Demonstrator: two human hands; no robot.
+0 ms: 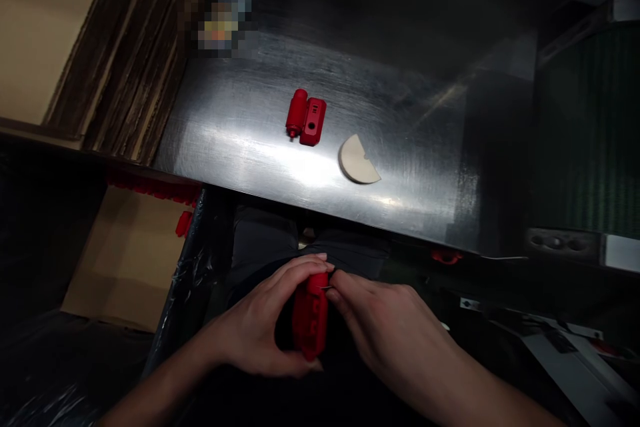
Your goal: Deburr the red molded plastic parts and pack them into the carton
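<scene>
Over my lap, in front of the table edge, my left hand (pixel 265 320) is closed round a red plastic part (pixel 311 323), fingers at its top and thumb at its bottom. Against the upper right side of this part, my right hand (pixel 370 307) pinches a thin metal piece (pixel 325 287), too small to make out fully. On the metal table (pixel 240 127) lie a red cylindrical part (pixel 298 110) and a red block-shaped part (pixel 314 121), side by side. To their right is a beige half-round piece (pixel 357 161).
Stacked cardboard (pixel 135 47) stands at the table's left. Below left is a cardboard sheet (pixel 120 253) with red parts (pixel 184 223) near it, beside dark plastic film (pixel 175 287). A red ring-like item (pixel 447 256) shows under the table's front edge.
</scene>
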